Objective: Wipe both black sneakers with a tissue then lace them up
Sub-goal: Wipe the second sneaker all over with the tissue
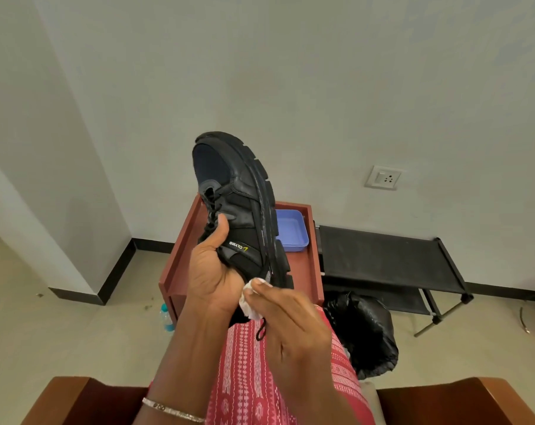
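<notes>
Head view, sneaker: black sneaker (pixel 241 191) at frame centre, held up in the air, toe toward the top, sole facing right.
Left hand: left hand (pixel 211 271) grip clamped round the sneaker's middle, thumb on the laces.
Right hand: right hand (pixel 294 329) grip pinching a white tissue (pixel 251 302) against the heel end, lower centre.
Lace: loose lace end (pixel 261 331) dangles below the tissue.
Behind: red-brown counter (pixel 180 253) carrying a blue tray (pixel 290 231).

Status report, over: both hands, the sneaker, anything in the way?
Left hand grips black sneaker, raised. Right hand holds tissue at its heel. Nothing blocking the wipe.
</notes>
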`<state>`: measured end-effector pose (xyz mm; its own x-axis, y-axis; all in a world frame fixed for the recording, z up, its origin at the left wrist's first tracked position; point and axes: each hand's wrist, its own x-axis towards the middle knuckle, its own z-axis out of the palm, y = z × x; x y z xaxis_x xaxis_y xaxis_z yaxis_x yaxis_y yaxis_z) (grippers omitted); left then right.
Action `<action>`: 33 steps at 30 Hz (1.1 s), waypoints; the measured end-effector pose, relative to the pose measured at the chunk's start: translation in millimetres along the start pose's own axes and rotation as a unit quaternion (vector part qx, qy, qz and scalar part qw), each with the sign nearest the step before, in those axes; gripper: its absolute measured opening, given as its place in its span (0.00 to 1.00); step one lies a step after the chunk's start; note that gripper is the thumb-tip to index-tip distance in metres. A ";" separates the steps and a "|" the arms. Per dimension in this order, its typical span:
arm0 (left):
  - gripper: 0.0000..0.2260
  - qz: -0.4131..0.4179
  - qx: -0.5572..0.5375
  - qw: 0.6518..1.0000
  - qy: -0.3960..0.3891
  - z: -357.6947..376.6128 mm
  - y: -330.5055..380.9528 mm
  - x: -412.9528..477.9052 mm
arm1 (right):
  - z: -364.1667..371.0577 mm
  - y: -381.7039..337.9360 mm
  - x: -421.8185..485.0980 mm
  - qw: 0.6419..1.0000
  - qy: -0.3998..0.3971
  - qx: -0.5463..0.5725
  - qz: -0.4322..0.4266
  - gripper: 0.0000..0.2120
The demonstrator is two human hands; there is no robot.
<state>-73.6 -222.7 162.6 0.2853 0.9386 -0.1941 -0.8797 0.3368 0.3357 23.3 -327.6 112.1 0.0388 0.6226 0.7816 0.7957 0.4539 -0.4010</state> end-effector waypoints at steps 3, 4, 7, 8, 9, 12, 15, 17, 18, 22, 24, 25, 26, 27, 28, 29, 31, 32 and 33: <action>0.16 0.015 -0.020 1.000 0.004 -0.9 1.7 5.0 | 1.4 1.3 6.3 1.000 0.004 0.020 0.002 0.11; 0.16 0.013 -0.022 1.000 0.006 0.6 1.2 4.4 | 1.9 1.4 12.9 1.000 0.008 0.025 0.005 0.11; 0.22 0.005 -0.027 1.000 0.003 3.4 -1.4 1.2 | 4.0 6.0 35.5 0.999 0.025 0.019 0.035 0.14; 0.24 -0.001 -0.034 0.999 0.003 5.3 -1.5 -1.1 | 4.8 8.1 40.7 0.998 0.031 0.014 0.045 0.14; 0.24 -0.004 -0.039 0.999 0.006 5.4 -1.5 -1.7 | 5.2 9.1 43.2 0.998 0.036 0.008 0.049 0.14; 0.20 0.003 -0.053 0.999 0.010 -1.1 2.9 1.3 | 4.7 4.6 33.3 0.999 0.040 -0.001 0.030 0.16; 0.19 0.014 -0.069 0.997 0.012 -5.8 8.6 2.7 | 3.0 3.7 9.4 0.999 0.037 -0.005 0.022 0.13; 0.17 0.022 -0.082 0.996 0.008 -4.7 10.7 2.0 | 2.7 5.2 0.1 0.999 0.032 -0.019 0.016 0.12; 0.16 0.021 -0.087 0.996 0.006 -3.7 11.0 1.9 | 2.6 5.8 1.0 0.999 0.031 -0.023 0.014 0.13; 0.17 -0.008 -0.101 0.995 0.006 1.1 5.3 0.5 | 3.9 6.0 34.5 0.998 0.048 -0.034 0.037 0.13; 0.21 -0.026 -0.100 0.995 0.004 4.0 3.3 -1.9 | 6.5 6.3 51.4 0.996 0.048 -0.040 0.060 0.10; 0.23 -0.033 -0.102 0.994 0.001 5.2 3.8 -2.9 | 7.7 6.2 56.2 0.996 0.043 -0.039 0.063 0.11; 0.23 -0.034 -0.102 0.994 0.000 5.7 5.0 -3.9 | 8.7 6.0 57.7 0.997 0.037 -0.036 0.061 0.12; 0.22 -0.030 -0.100 0.995 -0.002 4.8 6.6 -3.9 | 8.8 5.5 56.3 0.997 0.032 -0.033 0.055 0.13; 0.19 -0.022 -0.094 0.995 -0.004 3.2 8.6 -3.7 | 8.2 4.5 52.7 0.998 0.030 -0.030 0.050 0.13; 0.15 -0.014 -0.093 0.996 -0.004 2.1 10.7 -3.1 | 6.8 3.1 47.6 0.998 0.031 -0.030 0.044 0.12; 0.14 0.002 -0.099 0.995 -0.001 -3.0 14.7 -0.4 | 3.1 -0.6 32.9 0.998 0.026 -0.043 0.042 0.12; 0.14 0.010 -0.103 0.995 0.003 -5.1 16.2 1.1 | 1.5 -2.1 24.5 0.997 0.020 -0.054 0.043 0.13; 0.13 0.019 -0.105 0.994 0.010 -5.9 17.7 2.3 | 0.2 -2.8 16.8 0.997 0.012 -0.062 0.044 0.13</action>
<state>-90.8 -215.0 162.7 0.2437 0.9482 -0.2039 -0.9506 0.2752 0.1434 21.6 -318.3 126.3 0.1246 0.6401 0.7582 0.8574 0.3152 -0.4069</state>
